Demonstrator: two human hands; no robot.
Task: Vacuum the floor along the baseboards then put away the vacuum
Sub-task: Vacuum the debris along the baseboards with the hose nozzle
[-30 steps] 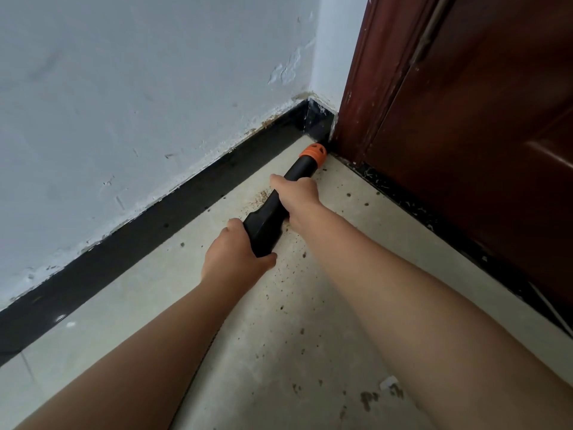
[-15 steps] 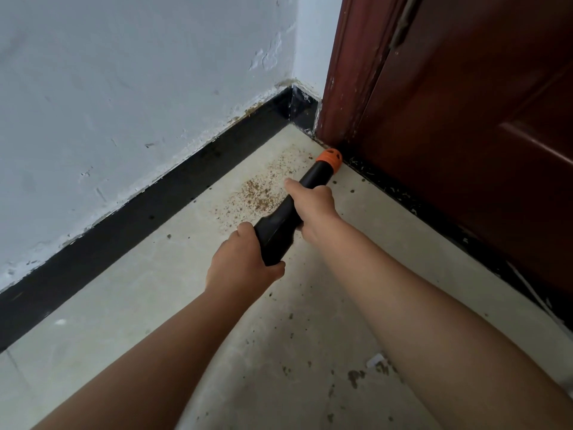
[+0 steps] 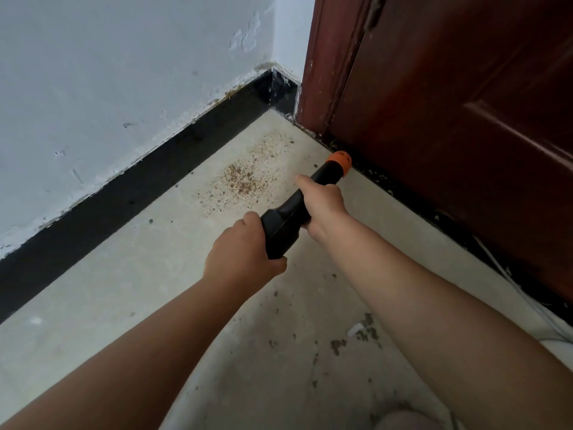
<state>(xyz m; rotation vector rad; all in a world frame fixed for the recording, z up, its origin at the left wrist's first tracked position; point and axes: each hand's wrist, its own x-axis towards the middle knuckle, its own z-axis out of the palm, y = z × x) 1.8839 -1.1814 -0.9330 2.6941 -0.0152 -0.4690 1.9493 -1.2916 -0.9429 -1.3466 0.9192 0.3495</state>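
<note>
The vacuum nozzle (image 3: 296, 209), gripped by the left hand (image 3: 245, 256) and right hand (image 3: 324, 206), is worked along the door's base (image 3: 403, 193), with the brown grit (image 3: 245, 178) judged due next

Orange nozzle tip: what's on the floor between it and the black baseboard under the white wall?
Head view: a patch of brown crumbs on pale floor, lying between the orange nozzle tip and the black baseboard, touching neither.

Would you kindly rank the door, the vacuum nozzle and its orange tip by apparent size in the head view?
1. Door, by far the largest, running out of frame.
2. Vacuum nozzle, partly covered by both hands.
3. Orange tip, the smallest.
</note>
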